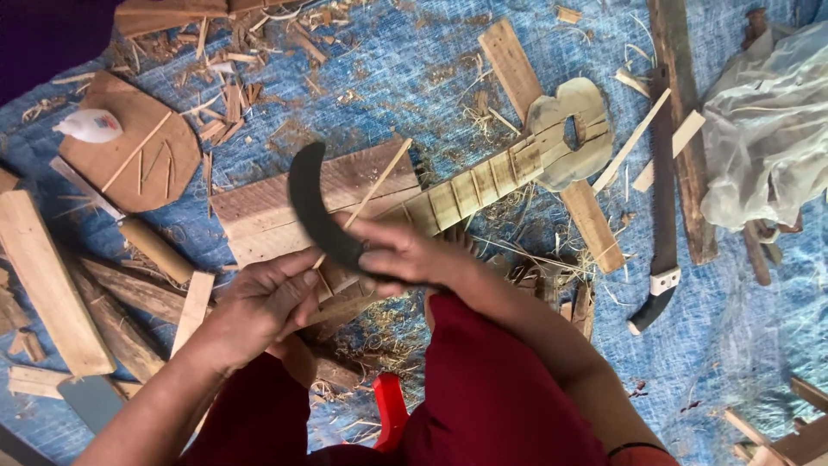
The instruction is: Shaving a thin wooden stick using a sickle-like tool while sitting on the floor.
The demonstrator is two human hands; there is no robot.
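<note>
My right hand (pixel 401 256) grips the handle end of a dark curved blade (pixel 309 200), a sickle-like knife whose tip arcs up to the left. My left hand (pixel 263 302) pinches a thin wooden sliver (pixel 373 192) that runs up to the right, across the blade's edge. Under both hands lies a worn plank (pixel 259 216). A small wooden guitar-shaped piece (pixel 517 160) with fret marks and a round head lies just to the right.
A blue tarp (pixel 414 78) covered in shavings and offcuts. A white glue bottle (pixel 90 126) on a rounded board at the left, a knife with wooden handle (pixel 129 229), a hand saw (pixel 662 216) at the right, crumpled plastic sheet (pixel 768 129), red stool (pixel 390 406) below.
</note>
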